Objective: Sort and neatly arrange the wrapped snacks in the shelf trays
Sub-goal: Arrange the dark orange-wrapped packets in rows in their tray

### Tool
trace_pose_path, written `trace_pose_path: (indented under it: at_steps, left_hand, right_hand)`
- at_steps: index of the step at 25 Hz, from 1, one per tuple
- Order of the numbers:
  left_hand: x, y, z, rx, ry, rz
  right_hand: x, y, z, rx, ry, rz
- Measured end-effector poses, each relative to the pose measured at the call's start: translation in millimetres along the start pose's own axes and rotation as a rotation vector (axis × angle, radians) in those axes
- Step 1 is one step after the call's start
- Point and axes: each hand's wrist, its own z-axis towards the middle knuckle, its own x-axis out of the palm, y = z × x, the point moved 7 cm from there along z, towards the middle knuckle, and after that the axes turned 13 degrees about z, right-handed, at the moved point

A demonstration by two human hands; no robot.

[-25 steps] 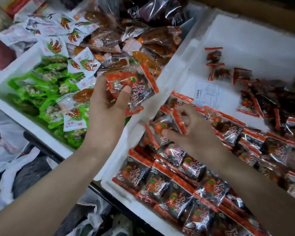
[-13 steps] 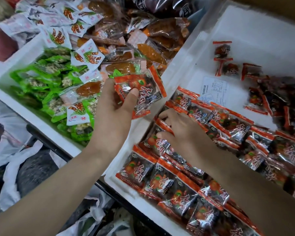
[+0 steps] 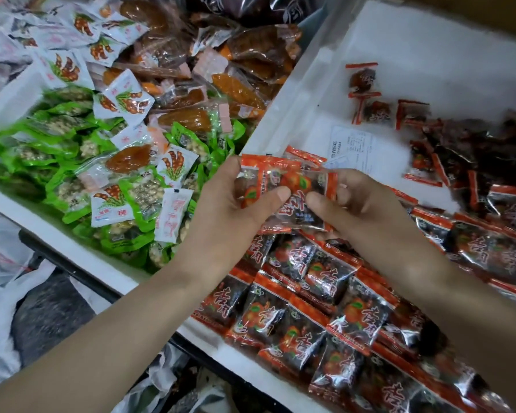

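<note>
Fingers (image 3: 276, 193) of left hand (image 3: 230, 204) and right hand (image 3: 367, 204) clamp a bunch of red snack packets (image 3: 295, 186) over the right tray's (image 3: 295, 93) left edge (slick wrappers); one could slip into the mixed tray (image 3: 96, 253) or ruffle the tidy rows (image 3: 295, 311) below.

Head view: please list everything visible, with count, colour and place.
left tray: one, white, left side
green packets: many, green, left tray, near part
white sachets: many, white with red print, across left tray
clear packets: many, orange-brown contents, left tray, far part
right tray: one, white, right side
rowed packets: many, red and black, right tray, near part
loose packets: many, red and black, right tray, far right
paper slip: one, white, right tray floor
held packets: a few, red and black, between both hands
left hand: grips held packets
right hand: pinches held packets
</note>
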Motion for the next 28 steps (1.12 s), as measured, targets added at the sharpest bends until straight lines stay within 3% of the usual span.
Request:
trace_pose_path:
  at_steps: [5, 8, 13, 17, 23, 28]
  left_hand:
    - [16.6, 16.9, 4.3, -0.229, 0.005, -0.163]
    - [20.3, 19.9, 7.8, -0.256, 0.041, -0.162]
    - [11.0, -2.0, 35.2, -0.054, 0.017, 0.111]
    - [7.8, -12.9, 64.1, 0.031, 0.024, 0.272]
    - [31.9, -13.3, 83.1, 0.142, 0.316, 0.528]
    - [32.7, -6.2, 82.6, 0.345, 0.387, 0.894]
  right_hand:
    - [-40.0, -11.0, -11.1, 0.078, -0.138, -0.092]
    - [-58.0, -14.6, -17.0, 0.118, -0.186, -0.048]
    - [-104.6, -15.4, -15.3, 0.117, -0.379, 0.096]
    - [-102.0, -22.0, -4.1, 0.138, -0.325, 0.059]
    - [-75.5, -34.9, 19.4, 0.152, -0.242, -0.051]
    - [-59.0, -43.8, 23.2, 0.123, -0.170, -0.236]
